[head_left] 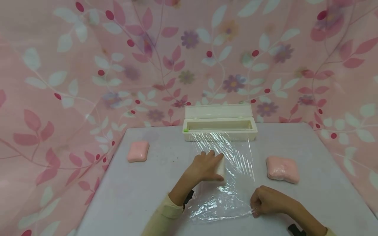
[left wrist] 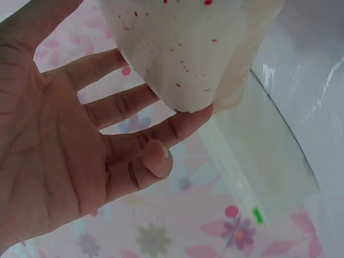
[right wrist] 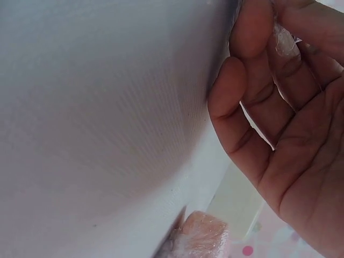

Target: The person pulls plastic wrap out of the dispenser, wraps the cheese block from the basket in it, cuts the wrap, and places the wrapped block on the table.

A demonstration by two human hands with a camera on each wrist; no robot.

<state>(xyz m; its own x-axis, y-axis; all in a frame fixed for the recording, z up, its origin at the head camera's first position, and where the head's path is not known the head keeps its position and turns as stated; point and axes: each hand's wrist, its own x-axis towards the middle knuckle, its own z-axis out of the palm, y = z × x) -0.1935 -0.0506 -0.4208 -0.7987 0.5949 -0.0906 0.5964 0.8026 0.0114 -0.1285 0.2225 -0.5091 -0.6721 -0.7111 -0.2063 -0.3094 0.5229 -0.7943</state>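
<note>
A clear sheet of cling film [head_left: 237, 170] stretches from the white film dispenser [head_left: 220, 135] toward the front of the table. My right hand [head_left: 270, 200] pinches its near right corner, and a crumpled bit of film [right wrist: 285, 40] shows between the fingers in the right wrist view. Over the sheet's left part, my left hand [head_left: 205, 167] holds a white block with red specks [left wrist: 172, 54], thumb on the near side and fingers spread along it. Most of that block is hidden under the hand in the head view.
The dispenser's lid [head_left: 218, 111] stands raised at the back, with a green tab [head_left: 185, 130] at its left end. One pink block [head_left: 138, 151] lies at the back left; a film-wrapped pink block [head_left: 282, 169] lies on the right. Floral cloth [head_left: 165, 65] hangs behind the table [head_left: 118, 196].
</note>
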